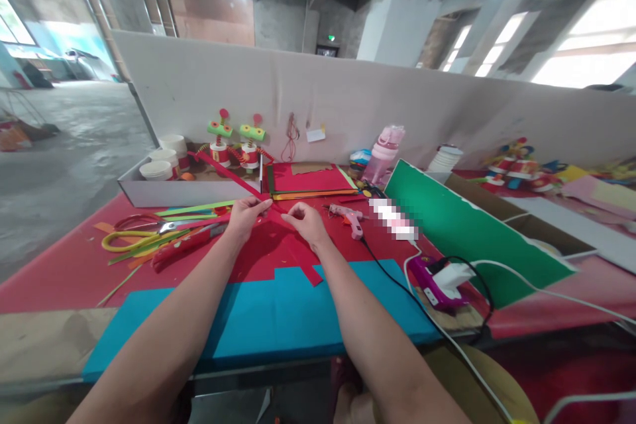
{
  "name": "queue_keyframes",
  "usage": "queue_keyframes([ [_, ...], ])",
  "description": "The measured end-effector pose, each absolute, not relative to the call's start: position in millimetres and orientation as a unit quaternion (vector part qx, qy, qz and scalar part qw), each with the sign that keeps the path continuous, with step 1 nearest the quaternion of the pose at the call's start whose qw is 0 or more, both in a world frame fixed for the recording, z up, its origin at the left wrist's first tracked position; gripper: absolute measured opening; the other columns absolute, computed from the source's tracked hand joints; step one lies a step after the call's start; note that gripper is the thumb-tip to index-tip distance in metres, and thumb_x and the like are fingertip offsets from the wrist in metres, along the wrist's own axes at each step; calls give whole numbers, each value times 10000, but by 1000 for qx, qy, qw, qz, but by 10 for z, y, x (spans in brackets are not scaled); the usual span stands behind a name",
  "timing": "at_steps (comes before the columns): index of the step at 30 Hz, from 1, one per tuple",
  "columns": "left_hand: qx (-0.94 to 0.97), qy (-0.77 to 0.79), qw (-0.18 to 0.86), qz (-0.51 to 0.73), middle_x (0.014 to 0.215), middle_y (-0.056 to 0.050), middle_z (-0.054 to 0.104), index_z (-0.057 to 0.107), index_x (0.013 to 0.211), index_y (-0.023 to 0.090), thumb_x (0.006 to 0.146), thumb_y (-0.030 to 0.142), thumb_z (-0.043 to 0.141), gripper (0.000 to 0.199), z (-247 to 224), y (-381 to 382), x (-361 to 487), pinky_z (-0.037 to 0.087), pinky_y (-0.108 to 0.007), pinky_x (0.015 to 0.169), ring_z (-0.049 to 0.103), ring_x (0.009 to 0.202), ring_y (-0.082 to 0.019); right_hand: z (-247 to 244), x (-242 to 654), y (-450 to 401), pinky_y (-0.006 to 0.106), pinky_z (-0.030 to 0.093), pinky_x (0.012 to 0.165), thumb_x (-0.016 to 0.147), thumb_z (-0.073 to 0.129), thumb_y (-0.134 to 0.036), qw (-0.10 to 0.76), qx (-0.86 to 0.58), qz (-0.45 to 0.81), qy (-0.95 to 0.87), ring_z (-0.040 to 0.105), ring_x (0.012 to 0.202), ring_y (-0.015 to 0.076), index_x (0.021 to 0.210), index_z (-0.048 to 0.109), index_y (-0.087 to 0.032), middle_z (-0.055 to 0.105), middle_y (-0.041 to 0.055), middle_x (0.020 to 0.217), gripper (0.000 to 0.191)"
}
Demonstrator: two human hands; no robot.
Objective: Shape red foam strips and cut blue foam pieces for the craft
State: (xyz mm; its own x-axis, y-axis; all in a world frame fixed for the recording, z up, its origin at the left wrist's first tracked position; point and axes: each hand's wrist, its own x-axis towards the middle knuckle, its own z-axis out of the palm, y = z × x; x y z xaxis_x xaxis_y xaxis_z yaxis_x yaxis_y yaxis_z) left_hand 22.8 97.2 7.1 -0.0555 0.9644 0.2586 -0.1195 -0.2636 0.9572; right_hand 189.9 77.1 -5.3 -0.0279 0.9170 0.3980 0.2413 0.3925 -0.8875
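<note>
My left hand (246,217) pinches a red paper strip (226,172) between thumb and fingers; its long end points up and to the left. My right hand (309,224) is closed in a pinch close beside it, at the same red paper, just above the red table cover. Another red length (307,264) runs from below the hands down to the blue sheet (248,324). Whether the two lengths are one piece is hard to see. To the left lie yellow-handled scissors (132,240), a red-handled tool (181,248) and coloured strips. A pink glue gun (352,217) lies to the right.
Behind stand a white box (163,193) with paper cups (158,171), two paper-cup figures (218,152) and a pink bottle (385,152). On the right are a green board (462,232), a purple power strip (437,288) and trailing cables. A white partition (338,99) closes the back.
</note>
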Motion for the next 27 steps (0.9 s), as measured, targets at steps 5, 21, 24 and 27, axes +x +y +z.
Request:
queue_keyframes([
  [5,541,403,449,586,461,-1,562,605,494,151,592,386,790,315,56,974,243,358,-241,509,464,456,-92,-24,1889,762,266,453,693,743,651,-419,509,-423,285,-694,580,689,147,730,584,-195,644,3,718,234],
  [21,523,407,451,598,463,-4,570,625,507,147,581,383,794,299,-1,1000,278,363,-239,497,467,449,-90,-119,1860,826,252,440,566,705,673,-314,533,-463,313,-635,556,554,137,619,503,-206,597,-26,577,219],
  [24,509,416,453,602,451,3,558,612,499,146,567,374,799,304,-7,996,290,347,-233,481,456,438,-83,-107,1845,821,261,476,592,697,678,-278,541,-434,369,-618,604,588,146,745,584,-197,645,-14,636,134],
  [27,502,422,455,602,436,10,540,587,480,148,560,371,803,320,-8,990,297,340,-233,475,446,431,-80,-94,1834,813,286,505,655,725,664,-265,528,-423,388,-626,644,662,163,872,669,-187,710,25,755,167],
])
